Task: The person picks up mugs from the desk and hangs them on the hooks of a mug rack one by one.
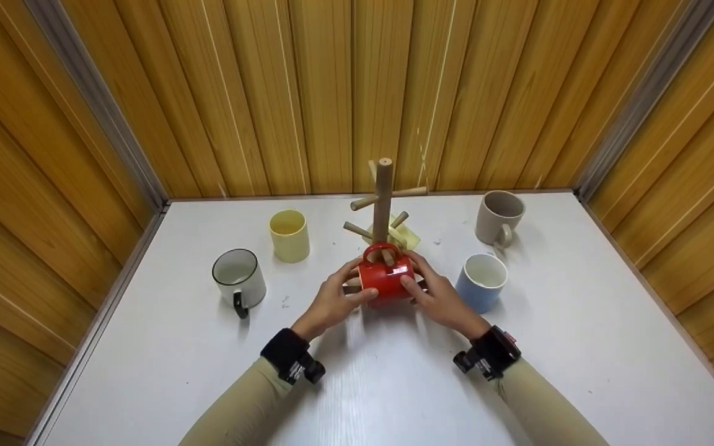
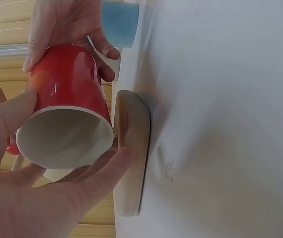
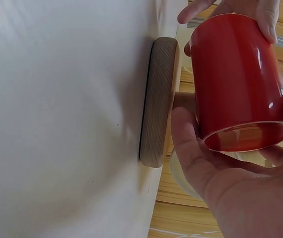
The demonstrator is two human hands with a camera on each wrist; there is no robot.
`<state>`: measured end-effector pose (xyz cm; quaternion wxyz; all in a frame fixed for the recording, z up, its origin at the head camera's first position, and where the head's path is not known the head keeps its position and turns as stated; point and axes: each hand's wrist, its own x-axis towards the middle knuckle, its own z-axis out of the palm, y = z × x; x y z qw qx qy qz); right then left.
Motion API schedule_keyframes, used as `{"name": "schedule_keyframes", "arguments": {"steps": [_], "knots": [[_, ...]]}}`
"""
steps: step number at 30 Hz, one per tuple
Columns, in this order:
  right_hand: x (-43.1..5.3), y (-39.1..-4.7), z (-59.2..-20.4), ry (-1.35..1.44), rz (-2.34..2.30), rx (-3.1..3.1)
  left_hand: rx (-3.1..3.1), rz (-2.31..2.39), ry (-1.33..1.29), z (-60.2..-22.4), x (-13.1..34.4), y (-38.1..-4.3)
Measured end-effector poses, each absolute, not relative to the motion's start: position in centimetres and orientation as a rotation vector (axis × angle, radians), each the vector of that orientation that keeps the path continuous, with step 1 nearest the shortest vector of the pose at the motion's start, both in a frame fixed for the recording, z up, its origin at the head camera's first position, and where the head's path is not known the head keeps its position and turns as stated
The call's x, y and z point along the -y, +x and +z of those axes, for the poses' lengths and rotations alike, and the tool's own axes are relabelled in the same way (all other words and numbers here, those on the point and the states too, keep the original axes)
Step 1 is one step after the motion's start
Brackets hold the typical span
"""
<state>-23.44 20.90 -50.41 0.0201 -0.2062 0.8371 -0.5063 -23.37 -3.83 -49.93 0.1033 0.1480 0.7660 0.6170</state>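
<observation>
Both hands hold a red mug (image 1: 387,280) on its side, low at the front of a wooden mug tree (image 1: 383,192). Its handle points up, and a lower peg's tip shows inside the handle's loop. My left hand (image 1: 337,298) grips the open-mouth end, thumb in front; in the left wrist view the mug's pale inside (image 2: 64,139) faces me. At the closed end, my right hand (image 1: 440,298) holds on with its thumb on the front. The right wrist view shows the mug raised above the tree's wooden base (image 3: 160,101).
Left of the tree stand a white mug with a black handle (image 1: 239,279) and a yellow cup (image 1: 290,236). On the right are a blue mug (image 1: 480,285) and a beige mug (image 1: 498,218). A pale yellow thing (image 1: 411,236) sits behind the tree, partly hidden. Wood-look walls enclose the white table (image 1: 357,384).
</observation>
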Motion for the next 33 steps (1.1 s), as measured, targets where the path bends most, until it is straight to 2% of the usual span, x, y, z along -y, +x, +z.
{"name": "schedule_keyframes", "arguments": {"steps": [12, 21, 33], "knots": [[-20.9, -23.7, -50.5, -0.639, -1.557, -2.593, -2.244, 1.85, 0.454, -50.1, 3.8, -23.8], [-20.4, -22.8, -49.1, -0.636, -1.586, -2.564, -2.249, 1.85, 0.488, -50.0, 3.9, -23.8], [-21.0, -23.8, -50.8, -0.608, -1.548, -2.585, -2.291, 1.817, 0.467, -50.0, 4.1, -23.8]]}}
